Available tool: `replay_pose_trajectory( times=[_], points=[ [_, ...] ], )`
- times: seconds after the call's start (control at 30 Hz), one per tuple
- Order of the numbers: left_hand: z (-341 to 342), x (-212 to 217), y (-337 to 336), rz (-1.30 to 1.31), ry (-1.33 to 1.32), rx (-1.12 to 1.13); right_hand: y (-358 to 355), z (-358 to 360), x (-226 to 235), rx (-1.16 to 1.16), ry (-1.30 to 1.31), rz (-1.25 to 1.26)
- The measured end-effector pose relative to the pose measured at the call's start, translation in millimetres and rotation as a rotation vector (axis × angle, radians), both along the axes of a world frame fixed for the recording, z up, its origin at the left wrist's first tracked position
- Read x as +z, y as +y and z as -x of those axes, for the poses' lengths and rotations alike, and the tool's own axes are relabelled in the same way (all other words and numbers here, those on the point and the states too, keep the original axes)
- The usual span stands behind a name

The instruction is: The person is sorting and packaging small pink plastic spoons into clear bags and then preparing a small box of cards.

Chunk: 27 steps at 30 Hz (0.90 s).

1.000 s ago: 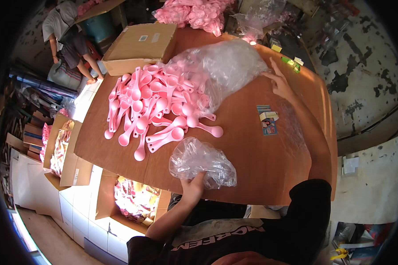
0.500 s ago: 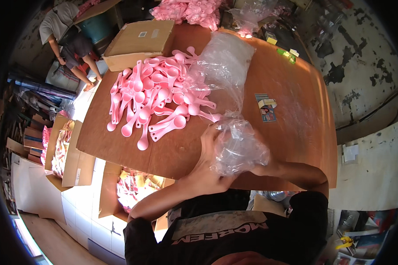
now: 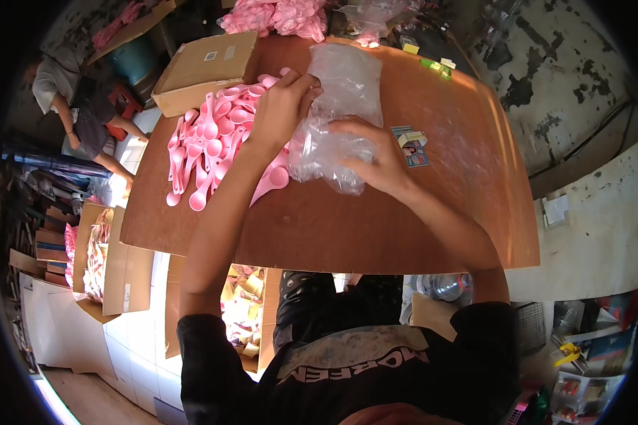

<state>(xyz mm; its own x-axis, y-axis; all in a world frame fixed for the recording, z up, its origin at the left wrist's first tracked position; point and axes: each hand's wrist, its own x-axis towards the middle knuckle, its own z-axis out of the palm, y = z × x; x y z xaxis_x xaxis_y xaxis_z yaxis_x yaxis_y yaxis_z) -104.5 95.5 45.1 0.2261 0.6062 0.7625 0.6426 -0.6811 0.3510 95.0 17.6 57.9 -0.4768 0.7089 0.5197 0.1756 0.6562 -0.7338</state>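
A heap of pink measuring spoons [image 3: 213, 145] lies on the brown wooden table [image 3: 333, 234]. My left hand [image 3: 285, 106] reaches over its right side with fingers curled in near the stack of clear plastic bags [image 3: 351, 74]; what sits in its fingertips is hidden. Just below, a crumpled clear plastic bag [image 3: 319, 159] spreads beside the spoons and covers a few of them. My right hand [image 3: 379, 152] grips this bag from the right, its thumb and fingers on either side of the film.
A closed cardboard box [image 3: 205, 67] stands behind the spoons. Small printed cards [image 3: 412, 147] lie to the right. Pink bundles [image 3: 276, 15] sit beyond the far edge. Open cartons [image 3: 120, 262] stand on the floor at left, where another person [image 3: 78, 106] sits.
Both hands have moved forward, away from my body, and apart. The crumpled bag has gone from near the front edge to beside the spoons. The other person has shifted position.
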Motion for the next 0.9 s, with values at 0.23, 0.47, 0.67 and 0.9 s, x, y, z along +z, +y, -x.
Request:
replay_pose_trajectory(
  times=[0.23,0.47,0.67,0.9],
  points=[
    [-28,32,0,-0.091,-0.084,-0.194,39,-8,16,-0.745,-0.192,-0.490],
    [-59,35,7,0.063,-0.415,-0.380,76,-4,32,-0.773,-0.348,-0.652],
    [-84,29,-10,0.468,-0.639,-0.747,113,-31,6,-0.347,-0.782,-0.300],
    [-99,14,-34,0.407,-0.673,-0.843,151,-15,-41,-0.516,-0.978,-0.853]
  ],
)
